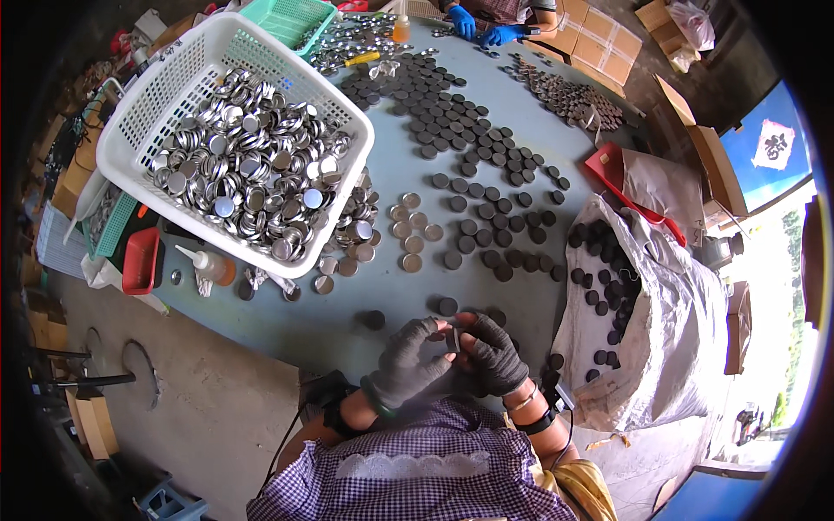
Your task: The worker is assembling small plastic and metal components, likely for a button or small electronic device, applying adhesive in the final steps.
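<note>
At the table's near edge, my left hand [407, 360] and my right hand [495, 352], both in dark fingerless gloves, meet over a small dark round cap [453, 339]. The fingertips of both hands pinch it, and it is tilted on edge. Fingers cover part of it. Just beyond my hands a black round cap [447, 306] lies on the table, with another cap [372, 319] to the left. Several silver discs [411, 262] lie farther off. Many black caps [469, 130] spread across the table's middle and far part.
A white perforated basket [365, 143] heaped with silver metal caps [252, 165] stands at left. Beside it are a squeeze bottle [213, 266] and a red tray [142, 260]. A white sack [669, 321] with black caps sits at right. Across the table, a co-worker's blue-gloved hands [499, 35] work.
</note>
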Tool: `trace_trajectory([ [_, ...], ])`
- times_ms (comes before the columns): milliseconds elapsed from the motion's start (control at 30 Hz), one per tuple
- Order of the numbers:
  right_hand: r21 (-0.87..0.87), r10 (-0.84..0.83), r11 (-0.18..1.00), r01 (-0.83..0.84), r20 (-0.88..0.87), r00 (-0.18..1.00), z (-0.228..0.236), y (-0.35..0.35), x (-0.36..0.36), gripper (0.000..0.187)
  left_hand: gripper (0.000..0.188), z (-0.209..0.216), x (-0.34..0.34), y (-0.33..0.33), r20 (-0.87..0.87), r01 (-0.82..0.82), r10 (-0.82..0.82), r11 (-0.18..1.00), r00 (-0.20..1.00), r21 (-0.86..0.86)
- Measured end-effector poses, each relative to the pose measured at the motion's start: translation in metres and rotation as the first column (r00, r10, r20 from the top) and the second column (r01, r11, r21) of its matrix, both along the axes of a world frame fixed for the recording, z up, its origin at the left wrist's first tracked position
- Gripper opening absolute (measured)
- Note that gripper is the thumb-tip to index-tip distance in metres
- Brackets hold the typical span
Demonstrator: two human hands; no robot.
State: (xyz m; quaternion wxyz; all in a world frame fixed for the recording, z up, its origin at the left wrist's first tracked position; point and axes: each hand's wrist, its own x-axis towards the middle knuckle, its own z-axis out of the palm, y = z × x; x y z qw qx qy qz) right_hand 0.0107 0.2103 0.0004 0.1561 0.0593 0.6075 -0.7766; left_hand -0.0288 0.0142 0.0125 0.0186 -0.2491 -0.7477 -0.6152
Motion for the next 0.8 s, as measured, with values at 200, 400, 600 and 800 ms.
trace_trajectory([
  [200, 0.254, -0.107, 0.956, 0.146, -0.163, 0.981, 0.015, -0.012, -0.006, 0.056, 0.049, -0.015, -0.004, -0.006, -0.024, -0.082, 0.081, 0.995, 0.996, -0.060],
  [400, 0.384, 0.000, 0.923, 0.025, -0.065, 0.998, 0.015, -0.008, -0.012, 0.045, 0.048, -0.018, -0.012, -0.011, 0.000, -0.092, 0.092, 0.995, 0.996, -0.025],
  [600, 0.149, 0.011, 0.989, -0.002, -0.056, 0.998, 0.018, -0.028, -0.034, 0.040, 0.048, -0.022, -0.017, -0.018, -0.032, -0.118, 0.117, 0.993, 0.993, -0.024],
  [800, 0.549, 0.237, 0.829, -0.103, -0.179, 0.955, 0.008, -0.044, -0.085, 0.033, 0.050, -0.021, -0.023, -0.030, -0.048, -0.264, 0.263, 0.964, 0.964, -0.036],
])
